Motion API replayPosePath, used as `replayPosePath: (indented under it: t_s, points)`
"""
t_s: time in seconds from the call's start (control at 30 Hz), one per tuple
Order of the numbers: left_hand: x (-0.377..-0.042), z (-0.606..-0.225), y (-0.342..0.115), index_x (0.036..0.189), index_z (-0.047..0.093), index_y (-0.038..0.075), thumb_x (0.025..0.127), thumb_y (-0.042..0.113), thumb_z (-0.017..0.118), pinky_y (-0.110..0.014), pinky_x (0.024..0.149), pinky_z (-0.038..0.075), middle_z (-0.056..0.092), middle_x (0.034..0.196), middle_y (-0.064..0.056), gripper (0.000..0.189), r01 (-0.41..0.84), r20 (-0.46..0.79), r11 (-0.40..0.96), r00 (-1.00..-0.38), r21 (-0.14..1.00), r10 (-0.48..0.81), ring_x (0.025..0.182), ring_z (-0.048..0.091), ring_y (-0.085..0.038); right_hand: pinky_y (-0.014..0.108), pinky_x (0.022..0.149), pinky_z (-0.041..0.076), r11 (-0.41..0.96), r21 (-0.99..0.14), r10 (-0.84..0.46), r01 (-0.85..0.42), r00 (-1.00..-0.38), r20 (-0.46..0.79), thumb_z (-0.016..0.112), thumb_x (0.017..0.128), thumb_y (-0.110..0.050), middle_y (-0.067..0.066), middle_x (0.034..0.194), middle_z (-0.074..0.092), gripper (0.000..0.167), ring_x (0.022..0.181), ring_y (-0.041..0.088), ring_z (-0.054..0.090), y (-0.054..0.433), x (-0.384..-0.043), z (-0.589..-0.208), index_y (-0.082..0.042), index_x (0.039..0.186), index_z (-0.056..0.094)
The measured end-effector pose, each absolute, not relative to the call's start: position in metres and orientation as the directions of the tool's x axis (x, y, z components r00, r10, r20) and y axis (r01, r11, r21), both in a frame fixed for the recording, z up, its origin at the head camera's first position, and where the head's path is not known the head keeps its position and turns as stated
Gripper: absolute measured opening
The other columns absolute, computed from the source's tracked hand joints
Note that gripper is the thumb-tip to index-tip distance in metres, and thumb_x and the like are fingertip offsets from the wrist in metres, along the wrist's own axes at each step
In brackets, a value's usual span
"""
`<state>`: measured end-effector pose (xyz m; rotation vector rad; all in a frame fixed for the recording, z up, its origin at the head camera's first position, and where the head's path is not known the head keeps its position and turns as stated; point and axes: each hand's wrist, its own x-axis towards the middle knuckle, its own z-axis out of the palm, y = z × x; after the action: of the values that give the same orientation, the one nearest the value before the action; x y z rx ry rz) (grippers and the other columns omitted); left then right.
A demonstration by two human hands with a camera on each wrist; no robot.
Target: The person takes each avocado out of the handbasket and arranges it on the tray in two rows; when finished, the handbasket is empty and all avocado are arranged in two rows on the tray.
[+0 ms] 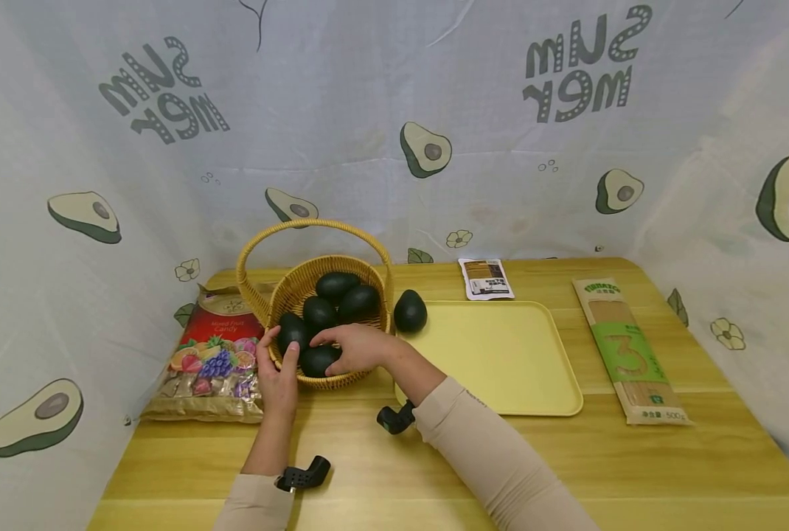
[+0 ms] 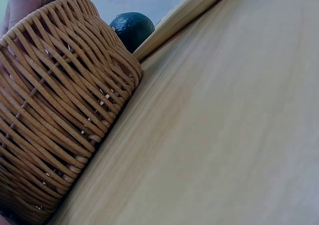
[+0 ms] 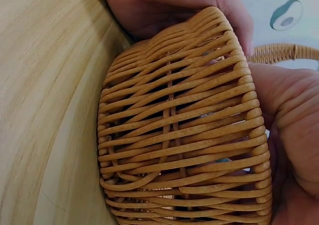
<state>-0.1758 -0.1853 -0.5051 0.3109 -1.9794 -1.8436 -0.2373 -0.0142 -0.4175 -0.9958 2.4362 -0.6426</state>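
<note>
A wicker basket [image 1: 351, 381] with a tall hoop handle holds several dark green avocados [image 1: 359, 301]. My left hand [image 1: 279, 380] grips the basket's left front rim, thumb inside over an avocado [image 1: 292, 329] and the other fingers along the outside. Over the front rim reaches my right hand [image 1: 361, 348], which pinches another avocado [image 1: 318, 361] between thumb and fingers. In the left wrist view the right hand [image 2: 35, 1] shows above the weave. The right wrist view has the left hand [image 3: 169, 8] against the wicker and the right hand [image 3: 299, 120] over the rim.
One avocado [image 1: 410, 312] sits at the left edge of a yellow tray [image 1: 494, 358]. Left of the basket leans a candy bag [image 1: 211, 361]. A small white packet [image 1: 486, 279] lies behind the tray, and a noodle pack [image 1: 629, 354] to its right.
</note>
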Motion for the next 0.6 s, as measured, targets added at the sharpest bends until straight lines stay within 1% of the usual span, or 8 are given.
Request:
replayPosePath:
  t_s: [0.13,0.37,0.5,0.6]
  points:
    - [-0.176,-0.506,-0.185,0.146,0.045,0.012,0.103,0.023,0.057,-0.059,0.12,0.028,0.036,0.16,-0.009,0.047,0.124,0.153,0.093,-0.888,0.988,-0.433,0.149,0.033,-0.032,0.036,0.111,0.047,0.626,-0.549,-0.738,-0.553,-0.646,-0.192,0.077,0.092,-0.026,-0.001,0.146,0.061,0.056,0.131,0.018,0.058,-0.014,-0.237,-0.419,-0.02,0.145,0.058]
    - [-0.175,-0.505,-0.184,0.146,0.046,0.011,0.102,0.021,0.058,-0.062,0.12,0.026,0.037,0.16,-0.011,0.047,0.134,0.157,0.083,-0.884,0.987,-0.44,0.149,0.033,-0.035,0.037,0.114,0.044,0.605,-0.555,-0.747,-0.571,-0.647,-0.149,0.075,0.093,-0.023,0.001,0.148,0.058,0.055,0.136,0.02,0.055,-0.01,-0.236,-0.417,-0.018,0.145,0.058]
    - [-0.174,-0.504,-0.184,0.146,0.047,0.012,0.102,0.022,0.059,-0.061,0.122,0.022,0.038,0.16,-0.01,0.046,0.134,0.158,0.085,-0.883,0.987,-0.442,0.15,0.031,-0.033,0.04,0.115,0.043,0.607,-0.568,-0.733,-0.556,-0.668,-0.129,0.074,0.094,-0.022,0.002,0.149,0.057,0.055,0.139,0.022,0.052,-0.004,-0.233,-0.41,-0.019,0.145,0.057]
    - [-0.173,-0.502,-0.184,0.146,0.047,0.013,0.102,0.023,0.059,-0.062,0.122,0.02,0.037,0.161,-0.01,0.046,0.127,0.157,0.097,-0.883,0.987,-0.441,0.151,0.03,-0.034,0.041,0.115,0.043,0.608,-0.585,-0.713,-0.537,-0.693,-0.106,0.074,0.094,-0.023,0.003,0.15,0.056,0.055,0.14,0.023,0.051,0.001,-0.231,-0.404,-0.019,0.145,0.057]
